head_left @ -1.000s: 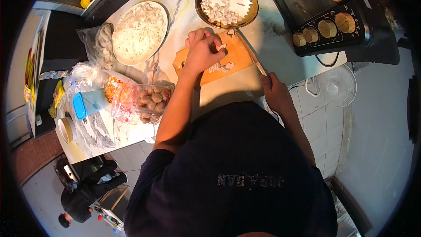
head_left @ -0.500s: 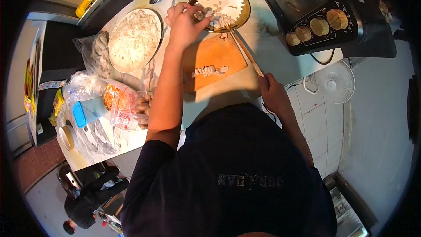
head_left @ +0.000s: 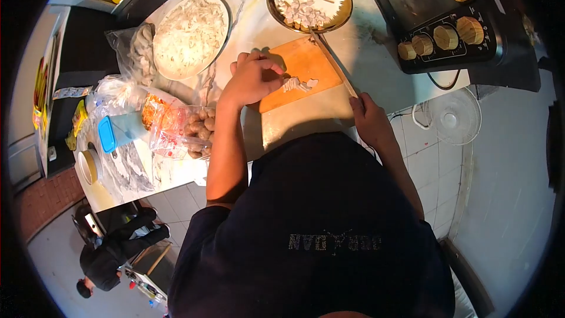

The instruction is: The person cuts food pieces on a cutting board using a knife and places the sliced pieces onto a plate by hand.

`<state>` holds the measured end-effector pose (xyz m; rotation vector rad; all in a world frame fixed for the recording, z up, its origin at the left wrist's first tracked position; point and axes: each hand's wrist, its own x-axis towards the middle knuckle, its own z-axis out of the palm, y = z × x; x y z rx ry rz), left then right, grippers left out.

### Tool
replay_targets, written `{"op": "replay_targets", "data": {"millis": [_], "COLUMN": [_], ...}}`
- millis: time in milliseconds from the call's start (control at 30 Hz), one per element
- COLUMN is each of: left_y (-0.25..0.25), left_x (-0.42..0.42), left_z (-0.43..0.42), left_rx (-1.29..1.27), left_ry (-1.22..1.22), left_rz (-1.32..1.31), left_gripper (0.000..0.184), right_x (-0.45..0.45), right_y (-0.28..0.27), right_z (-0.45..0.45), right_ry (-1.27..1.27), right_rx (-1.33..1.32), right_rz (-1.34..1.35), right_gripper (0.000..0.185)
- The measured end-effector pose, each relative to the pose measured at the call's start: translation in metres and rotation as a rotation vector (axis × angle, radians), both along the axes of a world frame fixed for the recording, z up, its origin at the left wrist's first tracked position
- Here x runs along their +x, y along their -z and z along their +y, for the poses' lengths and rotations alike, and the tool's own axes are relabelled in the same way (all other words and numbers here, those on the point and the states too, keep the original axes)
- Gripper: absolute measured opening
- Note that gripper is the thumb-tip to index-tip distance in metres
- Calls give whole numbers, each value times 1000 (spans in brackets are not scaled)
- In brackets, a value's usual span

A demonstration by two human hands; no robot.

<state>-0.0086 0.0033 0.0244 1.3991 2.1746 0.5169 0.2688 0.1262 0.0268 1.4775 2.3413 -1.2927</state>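
My right hand (head_left: 371,121) is closed round the handle of a long knife (head_left: 333,65), whose blade slants across the right side of an orange cutting board (head_left: 288,59) towards a plate. A short row of pale chopped slices (head_left: 300,85), possibly mushroom, lies on the board. My left hand (head_left: 253,79) is at the left end of this row. Its fingers are curved, with thumb and forefinger apart beside the slices. Beyond the board, a gold-rimmed plate (head_left: 347,9) with a white centre carries many small chopped pieces (head_left: 312,12).
A big white plate (head_left: 227,20) of pale shreds stands left. Nearer are a bag of round brown items (head_left: 201,125), shredded orange food (head_left: 156,115) and a blue-lidded container (head_left: 107,133). A black appliance with wooden knobs (head_left: 445,37) stands right. Another person (head_left: 103,265) is lower left.
My left hand has moved from above the gold-rimmed plate down to the slices on the board. My right hand still holds the knife in much the same place. The view has shifted slightly.
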Motion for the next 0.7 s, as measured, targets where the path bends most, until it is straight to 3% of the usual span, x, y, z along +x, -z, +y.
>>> {"op": "replay_targets", "data": {"millis": [567, 700], "left_y": [27, 14], "left_x": [1, 2], "left_z": [-4, -2], "left_rx": [157, 116], "left_ry": [-79, -80], "left_rz": [70, 81], "left_gripper": [14, 14], "right_x": [2, 4], "right_y": [4, 3], "right_z": [-2, -2], "right_ry": [-20, 0], "right_rx": [38, 27], "right_rz": [49, 20], "right_gripper": [42, 43]}}
